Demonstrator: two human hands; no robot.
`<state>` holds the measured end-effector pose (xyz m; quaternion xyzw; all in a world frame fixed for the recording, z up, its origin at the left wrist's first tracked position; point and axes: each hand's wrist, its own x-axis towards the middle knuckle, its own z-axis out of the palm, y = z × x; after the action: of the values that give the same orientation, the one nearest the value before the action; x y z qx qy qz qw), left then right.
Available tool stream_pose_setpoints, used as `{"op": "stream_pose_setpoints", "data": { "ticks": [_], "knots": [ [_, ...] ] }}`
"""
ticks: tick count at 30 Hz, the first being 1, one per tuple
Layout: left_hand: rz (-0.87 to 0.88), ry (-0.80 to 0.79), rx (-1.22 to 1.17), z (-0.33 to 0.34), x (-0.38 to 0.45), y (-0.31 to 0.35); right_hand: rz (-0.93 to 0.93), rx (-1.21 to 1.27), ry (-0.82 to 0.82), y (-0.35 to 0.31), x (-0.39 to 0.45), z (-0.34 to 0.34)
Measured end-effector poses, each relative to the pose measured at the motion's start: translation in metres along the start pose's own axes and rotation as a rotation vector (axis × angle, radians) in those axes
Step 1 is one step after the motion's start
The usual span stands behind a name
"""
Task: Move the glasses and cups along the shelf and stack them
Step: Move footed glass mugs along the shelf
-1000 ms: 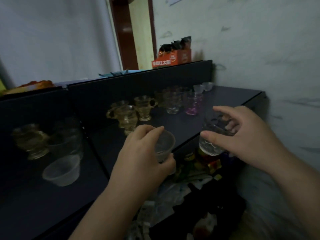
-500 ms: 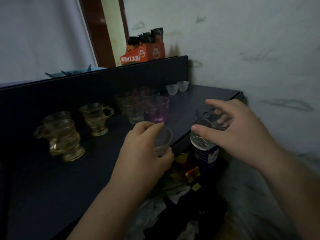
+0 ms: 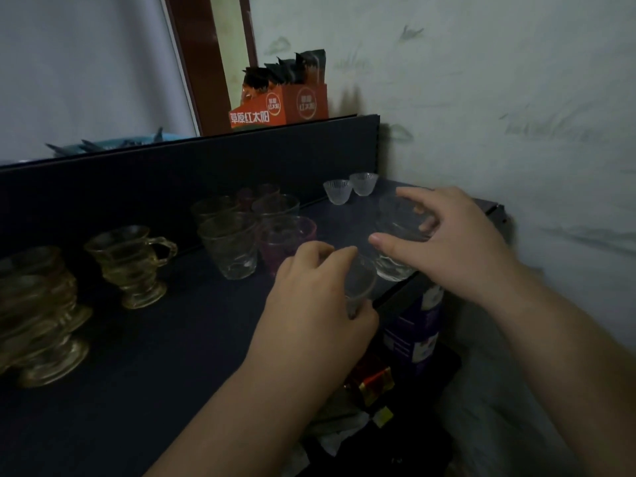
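Left hand grips small clear cup, right hand grips wider glass, both upright at the shelf front edge. Cup sits just left of glass, nearly touching; probably nests next.

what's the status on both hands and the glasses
Left hand grips small clear cup. Right hand grips clear glass at shelf edge. Purple glass close behind.
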<state>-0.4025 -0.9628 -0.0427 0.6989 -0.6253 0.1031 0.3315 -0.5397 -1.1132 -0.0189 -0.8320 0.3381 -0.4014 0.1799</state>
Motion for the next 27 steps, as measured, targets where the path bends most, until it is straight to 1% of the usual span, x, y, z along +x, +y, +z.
{"op": "stream_pose_setpoints", "data": {
  "ticks": [3, 6, 11, 15, 20, 23, 25, 27],
  "knots": [
    [-0.008, -0.007, 0.031, 0.012, 0.014, 0.005, -0.046, -0.003, -0.099, 0.018, 0.036, 0.018],
    [-0.043, 0.047, 0.095, 0.024, 0.032, 0.008, -0.102, 0.001, -0.181, 0.035, 0.080, 0.040],
    [-0.178, 0.095, 0.184, 0.046, 0.065, 0.015, -0.151, 0.051, -0.388, 0.058, 0.154, 0.080],
    [-0.271, 0.131, 0.256, 0.066, 0.092, 0.024, -0.248, 0.062, -0.504, 0.066, 0.194, 0.111],
    [-0.408, 0.192, 0.340, 0.081, 0.104, 0.029, -0.347, 0.150, -0.583, 0.056, 0.212, 0.139],
    [-0.476, 0.193, 0.389, 0.086, 0.108, 0.032, -0.414, 0.145, -0.605, 0.051, 0.214, 0.145],
    [-0.483, 0.174, 0.417, 0.089, 0.112, 0.034, -0.485, 0.104, -0.585, 0.052, 0.216, 0.139],
    [-0.477, 0.157, 0.425, 0.091, 0.118, 0.035, -0.540, 0.085, -0.528, 0.060, 0.219, 0.124]
  ]
}}
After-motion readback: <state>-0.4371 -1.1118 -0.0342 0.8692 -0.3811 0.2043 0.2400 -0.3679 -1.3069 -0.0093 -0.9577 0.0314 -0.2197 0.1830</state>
